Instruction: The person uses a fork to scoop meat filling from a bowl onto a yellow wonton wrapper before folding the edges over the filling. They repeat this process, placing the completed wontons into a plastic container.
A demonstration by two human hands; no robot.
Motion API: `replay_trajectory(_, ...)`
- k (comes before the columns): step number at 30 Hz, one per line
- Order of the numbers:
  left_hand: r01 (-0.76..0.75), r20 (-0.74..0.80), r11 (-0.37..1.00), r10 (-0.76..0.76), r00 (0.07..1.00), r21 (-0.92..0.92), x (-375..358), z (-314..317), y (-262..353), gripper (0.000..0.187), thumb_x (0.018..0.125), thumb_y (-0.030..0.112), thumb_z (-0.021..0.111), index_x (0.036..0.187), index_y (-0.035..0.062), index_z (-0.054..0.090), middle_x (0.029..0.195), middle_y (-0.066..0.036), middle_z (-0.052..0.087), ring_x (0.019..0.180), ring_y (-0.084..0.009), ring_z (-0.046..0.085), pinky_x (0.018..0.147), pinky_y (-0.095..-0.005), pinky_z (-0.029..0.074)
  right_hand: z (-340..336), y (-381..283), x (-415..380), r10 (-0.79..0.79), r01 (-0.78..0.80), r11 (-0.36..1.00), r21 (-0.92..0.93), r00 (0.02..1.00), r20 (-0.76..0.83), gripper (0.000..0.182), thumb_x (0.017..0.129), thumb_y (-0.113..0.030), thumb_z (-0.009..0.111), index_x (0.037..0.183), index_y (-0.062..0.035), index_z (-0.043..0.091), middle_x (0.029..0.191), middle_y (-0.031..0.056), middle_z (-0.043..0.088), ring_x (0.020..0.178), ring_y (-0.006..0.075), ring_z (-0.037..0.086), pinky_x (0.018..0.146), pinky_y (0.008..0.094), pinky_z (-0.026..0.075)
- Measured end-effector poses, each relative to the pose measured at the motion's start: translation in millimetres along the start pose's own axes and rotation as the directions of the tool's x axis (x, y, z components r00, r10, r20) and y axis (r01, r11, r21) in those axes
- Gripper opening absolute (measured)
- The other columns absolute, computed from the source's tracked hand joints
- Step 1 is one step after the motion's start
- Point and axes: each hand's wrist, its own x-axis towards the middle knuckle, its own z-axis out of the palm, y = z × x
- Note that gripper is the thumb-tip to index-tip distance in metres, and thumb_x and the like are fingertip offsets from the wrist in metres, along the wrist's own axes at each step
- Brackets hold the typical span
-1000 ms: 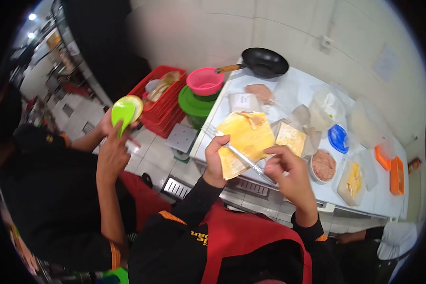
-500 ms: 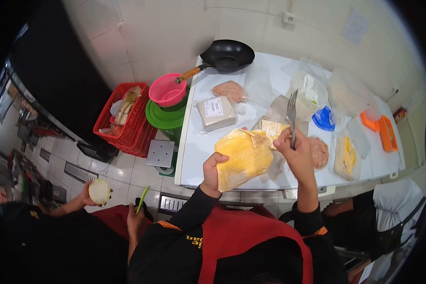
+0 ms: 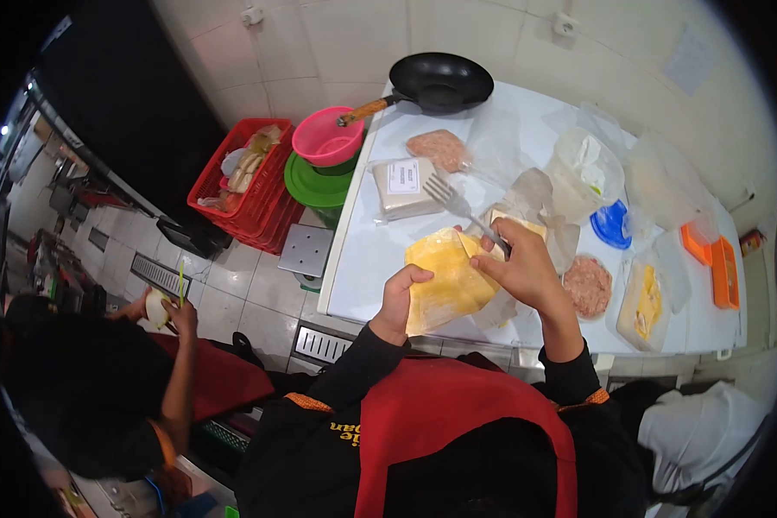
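A folded yellow sheet (image 3: 447, 283), pale along its edges, is held up over the near side of the white table (image 3: 347, 289). My left hand (image 3: 395, 302) grips its left edge, thumb on top. My right hand (image 3: 531, 269) pinches its upper right part and also holds a fork (image 3: 462, 205), tines pointing up and left. Behind my right hand lies a stack of pale yellow squares (image 3: 520, 224) on crumpled wrapping, partly hidden. Minced meat (image 3: 588, 286) in a round shape is to the right, beside a container of yellow pieces (image 3: 642, 298).
A black wok (image 3: 441, 79), a labelled bag (image 3: 403, 187), bagged mince (image 3: 438, 149), a white tub (image 3: 585, 173), a blue lid (image 3: 611, 224) and orange boxes (image 3: 724, 272) occupy the table. Red crates (image 3: 249, 207) stand left. Co-workers are at the left (image 3: 95, 380) and right (image 3: 704, 436).
My right hand has moved from beside the sheet onto its upper right part, and the fork has tilted left. The view has shifted. The left co-worker's hands have come together.
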Motion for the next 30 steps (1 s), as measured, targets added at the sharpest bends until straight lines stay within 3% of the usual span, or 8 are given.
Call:
replay_trajectory(4,0.05,-0.199,0.998,-0.056,0.978,-0.037,7.2,-16.9,-9.8,0.063,0.077,0.016,0.042,0.138,0.0005,0.03,0.131,-0.02,0.044,0.117,-0.0332,0.049,0.1,-0.0431,0.039,-12.9,13.0,11.6,0.127,-0.174,0.97,0.167,0.957,0.261,0.026,0.07,-0.018,0.071,0.085,-0.0009,0.057,0.071,0.0108,0.058,0.066,0.0197,0.055,0.063,0.0312,0.043)
replay_trajectory(8,-0.034,-0.056,0.993,0.028,0.998,-0.112,14.3,-12.9,-22.8,0.062,0.077,0.016,0.042,0.136,-0.001,0.032,0.13,-0.022,0.045,0.116,-0.0338,0.049,0.1,-0.0432,0.039,-14.7,40.1,19.1,0.075,-0.183,0.942,0.28,0.931,0.356,0.022,0.071,-0.013,0.073,0.086,-0.0013,0.061,0.074,0.0015,0.058,0.068,0.0083,0.051,0.063,0.0243,0.042)
replay_trajectory(17,-0.02,-0.177,0.997,0.005,0.984,-0.081,34.6,-15.6,-42.7,0.06,0.076,0.016,0.044,0.132,-0.0039,0.037,0.129,-0.022,0.047,0.116,-0.0354,0.049,0.101,-0.0441,0.038,-36.2,82.1,18.6,0.128,-0.389,0.808,0.443,0.849,0.513,0.032,0.071,-0.021,0.073,0.092,0.0022,0.064,0.081,0.0081,0.064,0.075,0.0132,0.057,0.07,0.0279,0.045)
replay_trajectory(20,-0.022,-0.102,1.0,0.022,0.995,0.005,51.9,-4.5,-53.4,0.066,0.073,0.017,0.044,0.135,-0.0046,0.034,0.132,-0.023,0.044,0.12,-0.0359,0.046,0.104,-0.0443,0.035,-33.4,118.3,6.4,-0.025,-0.109,0.938,0.328,0.925,0.378,0.039,0.072,-0.026,0.073,0.099,0.0012,0.064,0.08,0.0083,0.064,0.076,0.0163,0.058,0.07,0.0293,0.046)
replay_trajectory(22,0.072,-0.045,0.994,-0.076,0.996,-0.079,63.1,-5.1,-61.2,0.071,0.07,0.02,0.045,0.134,-0.0063,0.034,0.133,-0.024,0.043,0.121,-0.037,0.045,0.105,-0.0453,0.034,-43.8,117.4,-10.1,0.139,-0.266,0.911,0.316,0.917,0.373,0.038,0.073,-0.026,0.073,0.098,0.0004,0.064,0.079,0.0074,0.063,0.075,0.0143,0.057,0.068,0.0274,0.045)
replay_trajectory(24,0.104,-0.13,0.993,-0.111,0.985,-0.059,73.4,-17.9,-72.2,0.071,0.067,0.024,0.045,0.131,-0.0077,0.038,0.129,-0.026,0.046,0.117,-0.0388,0.048,0.103,-0.0456,0.035,-60.8,121.4,-27.5,0.298,-0.414,0.85,0.326,0.888,0.351,0.035,0.074,-0.023,0.073,0.099,-0.0003,0.064,0.083,0.006,0.064,0.077,0.0122,0.057,0.072,0.0255,0.044)
replay_trajectory(27,0.221,-0.095,0.968,-0.232,0.968,-0.117,92.8,-12.0,-92.4,0.068,0.066,0.023,0.045,0.126,-0.0085,0.043,0.124,-0.026,0.051,0.114,-0.039,0.051,0.101,-0.0467,0.038,-102.5,133.4,-65.9,0.386,-0.425,0.877,0.225,0.901,0.198,0.034,0.074,-0.024,0.072,0.099,-0.0008,0.064,0.082,0.0056,0.063,0.078,0.0126,0.057,0.072,0.0254,0.044)
replay_trajectory(30,0.367,-0.036,0.92,-0.375,0.926,-0.135,107.6,-30.0,-108.2,0.074,0.065,0.02,0.047,0.132,-0.0087,0.036,0.133,-0.024,0.043,0.121,-0.0362,0.045,0.105,-0.0448,0.032,-116.8,170.7,-109.4,0.314,-0.299,0.904,0.305,0.95,0.0,0.03,0.074,-0.023,0.071,0.093,-0.0006,0.065,0.073,0.0067,0.06,0.07,0.0137,0.056,0.061,0.0284,0.044)
